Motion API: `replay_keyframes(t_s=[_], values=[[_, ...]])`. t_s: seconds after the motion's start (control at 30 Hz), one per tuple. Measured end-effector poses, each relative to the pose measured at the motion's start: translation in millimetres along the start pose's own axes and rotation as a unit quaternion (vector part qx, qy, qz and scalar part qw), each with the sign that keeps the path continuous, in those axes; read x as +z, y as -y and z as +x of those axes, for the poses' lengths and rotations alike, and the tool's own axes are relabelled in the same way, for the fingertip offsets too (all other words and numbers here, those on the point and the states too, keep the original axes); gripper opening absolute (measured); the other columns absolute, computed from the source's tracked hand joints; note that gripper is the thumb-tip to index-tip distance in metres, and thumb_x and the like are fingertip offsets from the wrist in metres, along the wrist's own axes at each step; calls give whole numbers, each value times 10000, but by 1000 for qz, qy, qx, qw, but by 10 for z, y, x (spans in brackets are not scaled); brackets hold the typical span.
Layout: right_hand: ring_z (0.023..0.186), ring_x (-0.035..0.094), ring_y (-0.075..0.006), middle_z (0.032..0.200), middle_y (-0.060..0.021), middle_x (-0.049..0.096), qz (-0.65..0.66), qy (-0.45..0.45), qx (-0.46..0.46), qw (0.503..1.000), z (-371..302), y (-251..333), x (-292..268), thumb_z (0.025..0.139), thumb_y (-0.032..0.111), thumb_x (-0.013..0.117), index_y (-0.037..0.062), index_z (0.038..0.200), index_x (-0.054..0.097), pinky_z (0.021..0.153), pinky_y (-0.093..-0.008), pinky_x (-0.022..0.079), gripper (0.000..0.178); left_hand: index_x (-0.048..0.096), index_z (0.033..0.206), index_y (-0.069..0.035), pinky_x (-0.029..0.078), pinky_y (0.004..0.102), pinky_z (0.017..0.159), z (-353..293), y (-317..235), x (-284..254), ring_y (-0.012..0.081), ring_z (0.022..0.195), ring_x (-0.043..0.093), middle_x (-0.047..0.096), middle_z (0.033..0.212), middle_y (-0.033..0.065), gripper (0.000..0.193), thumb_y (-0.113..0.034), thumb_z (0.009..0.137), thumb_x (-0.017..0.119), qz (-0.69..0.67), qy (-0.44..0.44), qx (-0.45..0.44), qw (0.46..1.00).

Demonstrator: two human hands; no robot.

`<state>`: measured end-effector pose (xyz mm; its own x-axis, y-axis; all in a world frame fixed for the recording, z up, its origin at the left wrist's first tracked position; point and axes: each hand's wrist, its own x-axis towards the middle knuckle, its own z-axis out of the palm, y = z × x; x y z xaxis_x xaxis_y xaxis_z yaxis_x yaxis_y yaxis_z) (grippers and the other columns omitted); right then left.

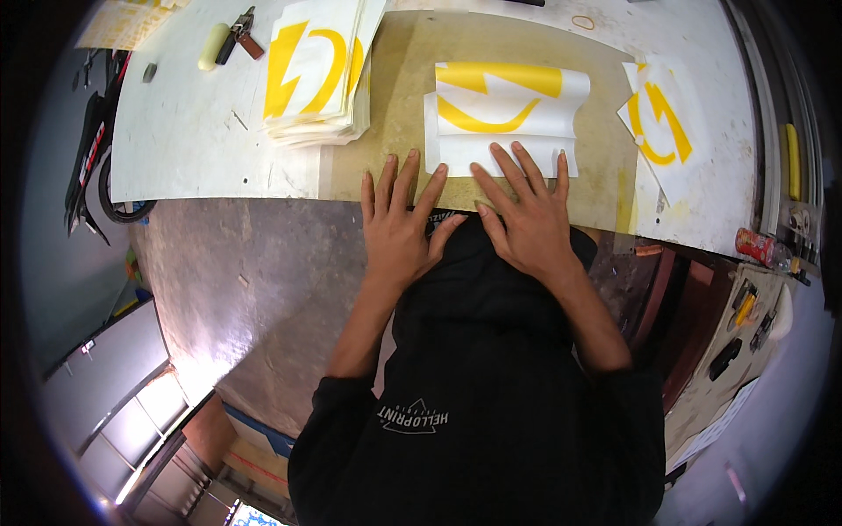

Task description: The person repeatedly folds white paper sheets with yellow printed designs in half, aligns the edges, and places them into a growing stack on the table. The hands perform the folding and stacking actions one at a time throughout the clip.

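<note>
A white sheet with yellow printed shapes (517, 123) lies near the table's front edge, creased across its lower part and curling at its right side. My right hand (531, 219) rests with fingers spread, several fingertips on the sheet's near edge. My left hand (399, 223) is spread too, beside the sheet's near left corner; one finger reaches about that corner, but whether it touches paper I cannot tell. Neither hand grips anything. Beneath the sheet is a yellowish translucent mat (395, 96).
A thick stack of similar yellow-printed sheets (320, 79) stands left of the mat. More printed pieces (660, 127) lie to the right. Keys with a brown fob (250, 44), a pale yellow oblong object (212, 46) and a rubber band (582, 23) sit farther back on the white table (193, 140).
</note>
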<state>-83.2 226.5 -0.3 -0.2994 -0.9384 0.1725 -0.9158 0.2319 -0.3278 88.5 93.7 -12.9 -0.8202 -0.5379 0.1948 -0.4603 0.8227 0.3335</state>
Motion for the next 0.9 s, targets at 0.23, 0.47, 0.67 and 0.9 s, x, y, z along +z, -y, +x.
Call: replay_keyframes(t_s=[0.23,0.47,0.67,0.9], values=[[1511,371,-316,1608,-67,460,-11,2,9,1000,-11,45,12,996,372,620,313,1441,630,1196,-757,94,450,564,1508,-215,133,652,1244,25,-98,44,346,1531,340,421,1639,96,645,-417,921,740,18,22,19,999],[1526,349,-329,1615,-80,449,-42,1,48,998,-311,-260,-135,975,376,671,295,1446,624,1185,-772,81,480,572,1498,-212,114,634,1251,-9,-85,61,332,1536,339,435,1634,89,643,-417,915,752,4,11,20,1000],[1488,386,-362,1551,-138,494,-26,-6,28,999,-221,-108,-94,961,409,681,245,1431,636,1179,-783,100,500,573,1497,-225,109,625,1252,-1,-59,76,328,1533,346,436,1635,89,650,-420,907,764,5,7,26,1000],[1463,423,-331,1545,-111,508,-28,-23,30,999,-173,-84,11,969,426,672,256,1420,646,1176,-777,111,483,572,1497,-230,104,621,1252,-15,-44,122,327,1525,363,447,1628,89,658,-422,900,771,-2,-4,24,1000]])
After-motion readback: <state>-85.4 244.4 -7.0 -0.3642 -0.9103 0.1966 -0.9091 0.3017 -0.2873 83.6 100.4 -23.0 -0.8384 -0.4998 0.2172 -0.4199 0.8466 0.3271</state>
